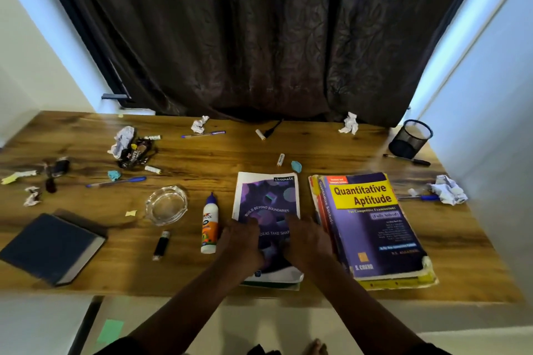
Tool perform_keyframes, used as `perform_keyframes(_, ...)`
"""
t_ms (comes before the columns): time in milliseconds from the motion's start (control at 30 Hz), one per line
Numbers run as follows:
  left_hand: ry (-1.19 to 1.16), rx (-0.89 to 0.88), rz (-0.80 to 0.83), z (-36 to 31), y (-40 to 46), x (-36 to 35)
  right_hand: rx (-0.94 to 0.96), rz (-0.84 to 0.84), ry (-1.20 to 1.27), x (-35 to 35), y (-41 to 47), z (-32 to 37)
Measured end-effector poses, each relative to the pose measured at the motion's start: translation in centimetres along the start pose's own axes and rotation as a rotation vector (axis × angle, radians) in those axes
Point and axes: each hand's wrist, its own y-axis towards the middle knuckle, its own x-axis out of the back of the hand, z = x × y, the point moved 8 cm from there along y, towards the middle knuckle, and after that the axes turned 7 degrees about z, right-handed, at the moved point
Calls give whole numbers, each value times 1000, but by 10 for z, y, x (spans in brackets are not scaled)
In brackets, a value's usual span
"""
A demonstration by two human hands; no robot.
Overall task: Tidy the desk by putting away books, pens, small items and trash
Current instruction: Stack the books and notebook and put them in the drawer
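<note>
As seen from the head camera, both hands lie flat on the purple "classmate" notebook (266, 204), which sits near the front edge of the wooden bench (202, 158), at its middle. Left hand (241, 242) presses the cover's left half, fingers roughly straight; right hand (304, 239) presses the right half, fingers likewise extended; neither curls round anything. Just right of the notebook: thick purple-and-yellow "Quantitative Aptitude" book (372, 228), on top of a stack. Just left: white glue bottle with blue cap (209, 226), lying down. Further left: black USB stick (161, 245), clear glass ashtray (166, 204), dark blue hardcover book (52, 248). Back right corner: black mesh pen cup (411, 138), tilted. Crumpled white paper ball (448, 190) at right edge, beside a blue pen (421, 197).
</note>
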Motion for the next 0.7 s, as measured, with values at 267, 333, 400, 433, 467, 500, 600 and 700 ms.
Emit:
perform_keyframes(267,-140,-38,-439,78,-56,70,314,-253,-7,35,-2,105)
perform_keyframes(333,-188,39,-548,133,-68,75,419,-231,25,23,-1,146)
perform_keyframes(400,-178,196,-567,187,-79,74,526,-160,98,3,2,183)
perform_keyframes(433,-185,291,-592,215,-88,74,582,-116,132,-12,5,204)
perform_keyframes(467,-210,390,-627,244,-99,73,610,-70,146,-24,5,226)
perform_keyframes(500,-244,477,-649,271,-110,70,640,-21,193,-39,7,245)
perform_keyframes(600,-321,633,-643,329,-134,57,674,72,317,-69,14,299)
perform_keyframes(700,-501,734,-625,357,-152,47,651,277,321,-107,29,346)
